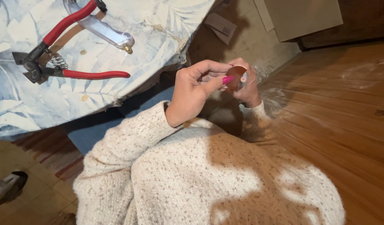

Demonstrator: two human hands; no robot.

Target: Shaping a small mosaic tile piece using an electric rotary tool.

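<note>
While both hands meet in front of the person's body, off the near edge of the tabletop point(158, 16), they close together on a small round brownish disc point(238, 74). The left hand point(196, 89) curls around the disc from the side nearer the tabletop, its thumb, with a pink-painted nail, pressed onto the disc's face. The right hand point(248, 89) cups the disc from behind, its fingers wrapped around the far rim, so that only part of the disc shows between the two hands; what it is made of cannot be told. Both forearms wear the sleeves of a speckled cream sweater point(200, 175), and blue trousers point(96, 125) show beneath it.

On the tabletop, which is covered by a pale cloth with a blue leaf pattern, a pair of red-handled pliers point(63, 62) lies near the near edge, handles spread, with a coil spring between them. Just beside the upper handle lies a clear plastic tool point(102, 29) with a small brass tip. Both tools lie well apart from the hands. A wooden floor point(342, 108) spreads beyond the right hand, dusted with pale powder.
</note>
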